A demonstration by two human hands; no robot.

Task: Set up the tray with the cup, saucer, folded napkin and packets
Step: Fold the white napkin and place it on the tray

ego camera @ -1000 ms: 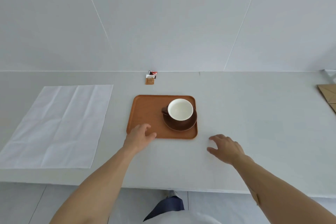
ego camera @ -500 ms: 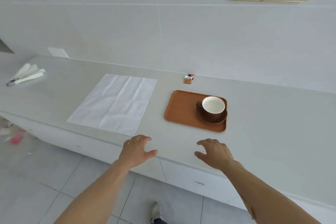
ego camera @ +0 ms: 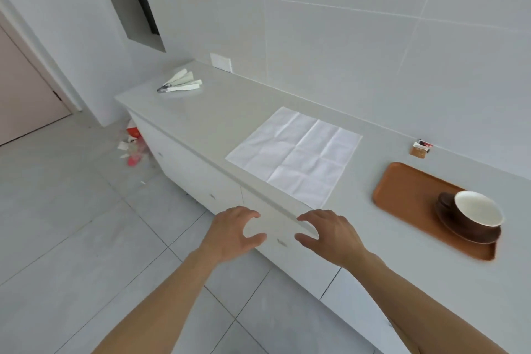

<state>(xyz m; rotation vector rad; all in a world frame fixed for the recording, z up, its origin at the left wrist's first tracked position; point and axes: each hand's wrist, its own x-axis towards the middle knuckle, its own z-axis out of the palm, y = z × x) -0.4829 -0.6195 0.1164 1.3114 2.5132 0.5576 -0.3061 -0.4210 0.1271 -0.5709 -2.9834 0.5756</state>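
Counter [ego camera: 218, 121]: 1 tray [ego camera: 408, 195], 1 cup [ego camera: 475, 211], 1 napkin [ego camera: 296, 155]; 2 hands spread, empty.

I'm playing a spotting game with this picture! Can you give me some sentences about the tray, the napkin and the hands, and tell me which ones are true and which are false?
1. The cup sits on the saucer on the tray. True.
2. The napkin is folded up on the tray. False: it lies spread flat on the counter, left of the tray.
3. Both hands hold nothing. True: the left hand and right hand are open and empty.
4. The packets are in the cup. False: they lie on the counter near the wall, behind the tray.
5. The right hand touches the tray. False: it is at the counter's front edge, well apart from the tray.
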